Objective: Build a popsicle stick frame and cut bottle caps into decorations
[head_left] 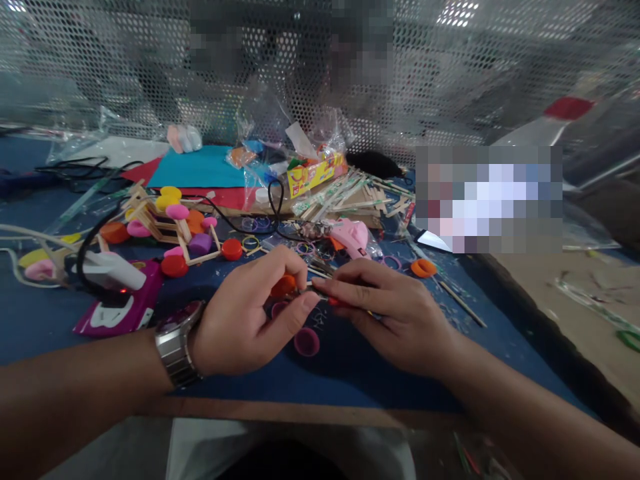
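Observation:
My left hand (247,313), with a metal watch (175,343) on the wrist, pinches an orange bottle cap (283,286) between thumb and fingers. My right hand (390,310) meets it from the right, fingers closed on a thin stick (320,287) whose tip touches the cap. Both hands hover just above the blue table mat (350,367). A pink cap (307,341) lies on the mat directly below them. What else the right fingers hide I cannot make out.
A popsicle-stick frame with coloured caps (170,223) stands at the left, beside a white plug and cables (107,270). A pink glue gun (353,237), loose sticks (350,190), plastic bags and coloured paper (200,167) lie behind. A perforated screen closes the back.

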The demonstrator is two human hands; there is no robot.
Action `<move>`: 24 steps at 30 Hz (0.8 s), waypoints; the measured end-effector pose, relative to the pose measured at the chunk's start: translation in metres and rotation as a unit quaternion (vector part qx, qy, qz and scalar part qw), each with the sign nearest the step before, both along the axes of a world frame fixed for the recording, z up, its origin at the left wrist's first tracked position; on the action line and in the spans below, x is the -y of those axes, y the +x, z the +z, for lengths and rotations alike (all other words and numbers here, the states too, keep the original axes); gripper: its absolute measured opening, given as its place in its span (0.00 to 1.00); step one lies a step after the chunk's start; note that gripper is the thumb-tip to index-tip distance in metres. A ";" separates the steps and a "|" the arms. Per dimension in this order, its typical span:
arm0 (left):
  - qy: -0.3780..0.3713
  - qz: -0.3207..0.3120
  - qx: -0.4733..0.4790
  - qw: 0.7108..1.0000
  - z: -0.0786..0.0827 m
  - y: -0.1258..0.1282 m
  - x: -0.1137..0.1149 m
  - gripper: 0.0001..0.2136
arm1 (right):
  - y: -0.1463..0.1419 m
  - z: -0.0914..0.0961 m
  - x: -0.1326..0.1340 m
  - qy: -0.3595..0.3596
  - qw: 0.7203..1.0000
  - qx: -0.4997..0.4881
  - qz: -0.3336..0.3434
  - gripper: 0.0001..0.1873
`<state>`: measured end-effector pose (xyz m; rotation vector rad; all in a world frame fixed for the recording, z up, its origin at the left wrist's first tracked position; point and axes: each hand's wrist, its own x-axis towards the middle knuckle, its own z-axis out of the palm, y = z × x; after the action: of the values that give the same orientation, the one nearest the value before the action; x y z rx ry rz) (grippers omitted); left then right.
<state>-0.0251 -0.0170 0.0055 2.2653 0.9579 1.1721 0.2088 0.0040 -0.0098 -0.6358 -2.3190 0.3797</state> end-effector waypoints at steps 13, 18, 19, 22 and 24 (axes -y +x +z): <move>-0.009 0.029 0.016 0.999 0.003 0.001 0.001 0.06 | 0.001 0.004 0.000 0.007 1.000 -0.003 0.008 0.19; -0.012 0.024 0.019 0.999 0.003 0.001 0.002 0.06 | 0.001 0.003 0.001 0.004 1.000 -0.001 0.006 0.19; -0.020 0.020 0.019 0.999 0.003 0.000 0.002 0.06 | 0.001 0.003 0.001 0.002 1.000 0.000 0.006 0.19; -0.044 0.015 0.021 0.999 0.001 0.000 0.002 0.05 | 0.001 0.001 0.000 -0.003 1.000 0.000 0.000 0.20; -0.049 0.015 0.019 0.999 0.000 0.001 0.002 0.04 | 0.000 0.001 0.000 -0.006 1.000 0.000 -0.003 0.20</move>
<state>-0.0245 -0.0186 0.0053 2.1519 1.0157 1.1513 0.2091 0.0040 -0.0087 -0.6491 -2.3151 0.3917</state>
